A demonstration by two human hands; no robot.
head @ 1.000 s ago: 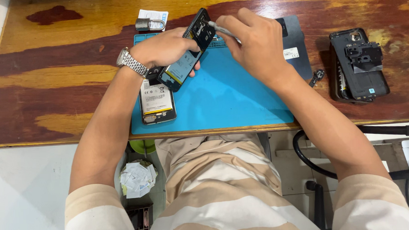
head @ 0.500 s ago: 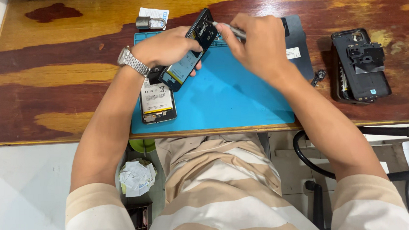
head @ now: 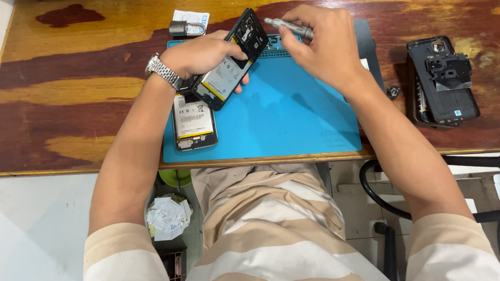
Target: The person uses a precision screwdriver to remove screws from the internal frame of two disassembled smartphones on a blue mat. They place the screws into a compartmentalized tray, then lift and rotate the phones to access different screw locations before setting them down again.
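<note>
My left hand (head: 200,52), with a metal watch on the wrist, holds an opened black phone (head: 230,61) tilted above the blue work mat (head: 282,117); its battery and inner boards face up. My right hand (head: 327,43) grips a slim silver screwdriver (head: 290,27), whose tip points at the top end of the held phone. A second opened phone (head: 193,120) with a white-labelled battery lies flat on the mat's left edge, just below my left hand.
A black phone back cover with loose parts (head: 444,81) lies at the right of the wooden table (head: 66,108). A small padlock on a white card (head: 188,25) sits at the back. A bin with crumpled paper (head: 167,215) stands under the table, and black cables run at the right.
Both hands have shifted slightly with the phone still tilted; the screwdriver tip stays at the phone's top end.
</note>
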